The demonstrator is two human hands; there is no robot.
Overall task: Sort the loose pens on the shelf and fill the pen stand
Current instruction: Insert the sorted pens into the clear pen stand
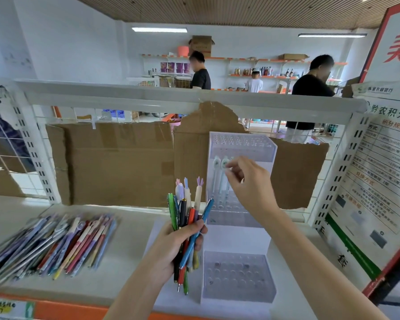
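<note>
Pen stand: clear frosted acrylic, glossy, smooth, drilled hole plates. Pens in left hand: glossy coloured plastic barrels, some matt pastel with soft-looking rubbery toppers. Loose pens: same mix of plastic, slight sheen. Shelf: white painted surface, matt, smooth; front edge orange. Cardboard sheets: brown corrugated, matt, rough torn edges, creased. Wire grid, perforated uprights: white-coated metal. Poster: printed paper, slight gloss.
</note>
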